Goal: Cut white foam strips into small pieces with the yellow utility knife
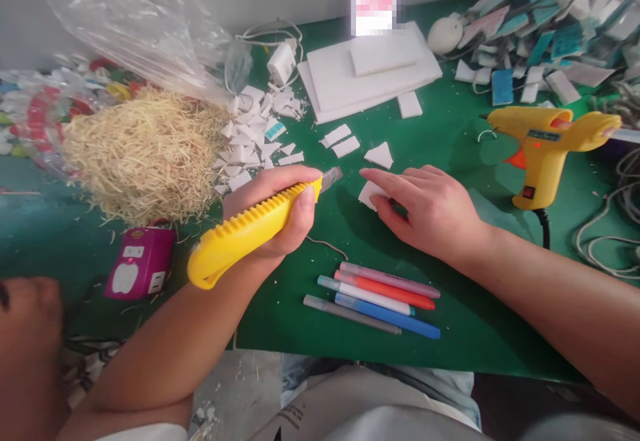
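My left hand (280, 217) is wrapped round a yellow utility knife (245, 227), its blade (331, 177) out and pointing right above the green table. My right hand (425, 207) rests low over the table with index finger and thumb apart. Between those two fingers a small white foam board piece (369, 194) shows, partly covered by the hand; whether it is gripped is not visible, but it seems to lie flat. Just beyond are a pointed white scrap (380, 155) and two small strips (340, 141).
Several capped markers (385, 291) lie near the front edge. A yellow glue gun (545, 141) stands at right. Left are a straw pile (145, 154), white scraps (250, 127) and a purple power socket (140, 261). White boards (370, 87) are stacked behind. Another person's hand (30, 314) shows at far left.
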The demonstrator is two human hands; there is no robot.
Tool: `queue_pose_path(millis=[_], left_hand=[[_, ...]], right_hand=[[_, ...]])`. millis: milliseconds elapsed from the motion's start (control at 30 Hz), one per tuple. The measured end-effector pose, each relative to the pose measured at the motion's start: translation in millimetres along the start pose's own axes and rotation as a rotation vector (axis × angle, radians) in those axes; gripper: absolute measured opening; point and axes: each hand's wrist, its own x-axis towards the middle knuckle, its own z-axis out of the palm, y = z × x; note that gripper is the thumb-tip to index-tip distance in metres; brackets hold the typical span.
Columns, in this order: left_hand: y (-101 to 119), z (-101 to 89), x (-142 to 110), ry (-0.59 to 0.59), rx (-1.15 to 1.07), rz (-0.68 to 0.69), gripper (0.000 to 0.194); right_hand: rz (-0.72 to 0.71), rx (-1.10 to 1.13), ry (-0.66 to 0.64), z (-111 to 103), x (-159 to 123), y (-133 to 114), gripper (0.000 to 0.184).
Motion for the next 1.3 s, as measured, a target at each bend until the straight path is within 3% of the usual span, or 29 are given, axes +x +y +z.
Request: queue_pose_path(millis=[233, 467, 600, 733, 1067, 1300], left_hand=[[5, -2.6, 0, 0.017, 0.018, 0.018, 0.031], [4, -1.2, 2, 0.012, -0.054, 0.035, 0.022], [7, 0.0, 5, -0.050, -0.037, 0.012, 0.020], [11, 2.7, 7, -0.036, -0.052, 0.033, 0.015], [18, 2.4, 8, -0.166, 0.008, 0.044, 0.015], [21, 3.0, 9, -0.197, 0.069, 0.212, 0.011]], right_hand=[[-0.015, 0.282, -0.054, 1, 0, 6, 0.032], [-0.063, 0.007, 0.015, -5, -1, 1, 0.024], [-0.137, 0.021, 0.009, -4, 0, 1, 0.029], [-0.214, 0.065, -0.068, 1, 1, 3, 0.032], [-0.118, 0.003, -0.146, 0, -1, -1, 0.030], [-0.089, -0.010, -0.176, 0, -2, -2, 0.026]])
